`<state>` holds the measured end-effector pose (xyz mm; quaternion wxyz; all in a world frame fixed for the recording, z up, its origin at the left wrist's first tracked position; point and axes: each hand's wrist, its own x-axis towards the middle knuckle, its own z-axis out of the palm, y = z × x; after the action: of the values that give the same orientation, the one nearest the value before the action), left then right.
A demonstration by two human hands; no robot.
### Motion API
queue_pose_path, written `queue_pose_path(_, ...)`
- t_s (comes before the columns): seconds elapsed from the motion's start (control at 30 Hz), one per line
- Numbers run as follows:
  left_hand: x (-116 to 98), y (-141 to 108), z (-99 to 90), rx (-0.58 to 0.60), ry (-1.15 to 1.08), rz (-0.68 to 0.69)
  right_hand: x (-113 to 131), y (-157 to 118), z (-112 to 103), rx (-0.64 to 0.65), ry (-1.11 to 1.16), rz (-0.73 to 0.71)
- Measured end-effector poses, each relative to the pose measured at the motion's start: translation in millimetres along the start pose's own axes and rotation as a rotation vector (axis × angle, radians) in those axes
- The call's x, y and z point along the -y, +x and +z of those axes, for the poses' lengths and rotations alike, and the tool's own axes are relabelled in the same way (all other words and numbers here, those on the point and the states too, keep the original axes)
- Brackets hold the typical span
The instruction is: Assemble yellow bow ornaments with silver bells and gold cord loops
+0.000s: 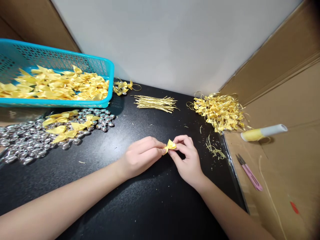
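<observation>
A small yellow ribbon bow (170,145) is held between my two hands, above the middle of the black table (140,206). My left hand (143,156) pinches its left side with thumb and fingertips. From the other side, the thumb and forefinger of my right hand (188,159) grip the bow's right edge. Fingers cover part of it, so I cannot tell if a bead or tie is behind. Beyond the hands lies a bundle of gold twist ties (155,103).
At left, a blue basket (110,83) holds many yellow bows, with silver beads (32,141) before it. Finished bows (220,111) are heaped at right, near gold scraps (214,148). Pink thread snips (250,173) and a grey-yellow tube (263,132) lie on cardboard.
</observation>
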<state>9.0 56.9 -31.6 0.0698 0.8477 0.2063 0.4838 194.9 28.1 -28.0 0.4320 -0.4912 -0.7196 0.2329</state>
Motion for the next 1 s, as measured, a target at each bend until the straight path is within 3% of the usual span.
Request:
queue_pose_path(0.2, -2, 1, -0.2, 0.023, -0.024, -0.026, 3, 0, 4, -0.006, 0.034, 0.06)
queue_pose_path(0.43, 4, 4, 0.9, 0.03, -0.097, -0.211, -2, 0, -2, -0.139, 0.096, 0.151)
queue_pose_path(0.63, 7, 3, 5.2, 0.045, -0.077, -0.12, 2, 5, -6, -0.013, -0.007, 0.025)
queue_pose_path(1.0, 7, 1, 5.7, 0.102, -0.016, -0.06, 1, 6, -3, 0.054, 0.087, 0.09)
